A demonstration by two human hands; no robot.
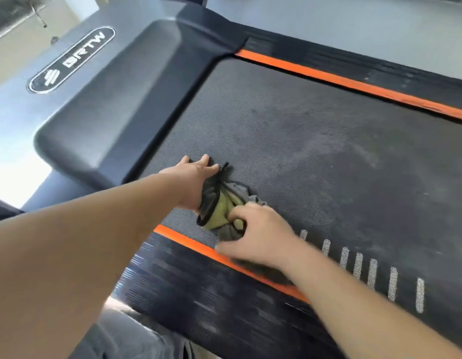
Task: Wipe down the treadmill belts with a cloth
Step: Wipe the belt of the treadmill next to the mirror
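My right hand [255, 237] pinches the bunched cloth [222, 211] from 4 o'clock, I think to drag it. My left hand [196, 177] lies flat, fingers straight, at 10 o'clock, holding its edge down on the belt [315, 141], near the orange strip [188, 242].

We count one belt [302, 141]; on it one cloth [221, 212], two hands [196, 181] [261, 237], seven white marks [372, 273]; beside it two orange stripes [354, 85].
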